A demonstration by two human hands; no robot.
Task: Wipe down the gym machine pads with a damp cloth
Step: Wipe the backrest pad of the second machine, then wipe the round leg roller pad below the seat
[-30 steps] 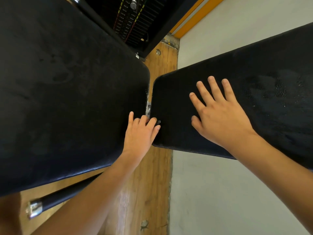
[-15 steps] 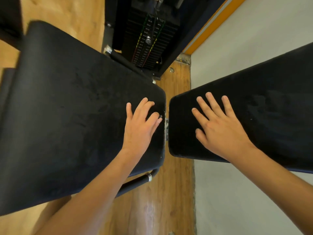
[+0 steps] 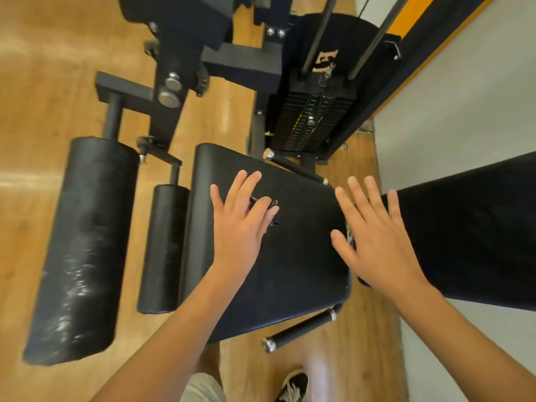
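A black seat pad (image 3: 293, 256) lies in the middle of the view. A black back pad (image 3: 470, 236) stands to its right. My left hand (image 3: 240, 230) is spread flat over the seat pad with straight fingers and holds nothing. My right hand (image 3: 377, 236) is spread open over the gap between the seat pad and the back pad; whether it touches either one I cannot tell. No cloth is in view. Two black roller pads, a large one (image 3: 84, 248) and a small one (image 3: 164, 245), lie left of the seat.
The weight stack (image 3: 313, 120) and black frame (image 3: 174, 82) stand beyond the seat. Two side handles (image 3: 301, 332) stick out from the seat. A white wall (image 3: 464, 111) runs along the right. Wooden floor (image 3: 43, 82) lies around, my shoe (image 3: 293, 387) below.
The view has pulled back and up, so the whole machine shows. Both hands have lifted away from the pads' near edges; the left has slid further onto the seat pad.
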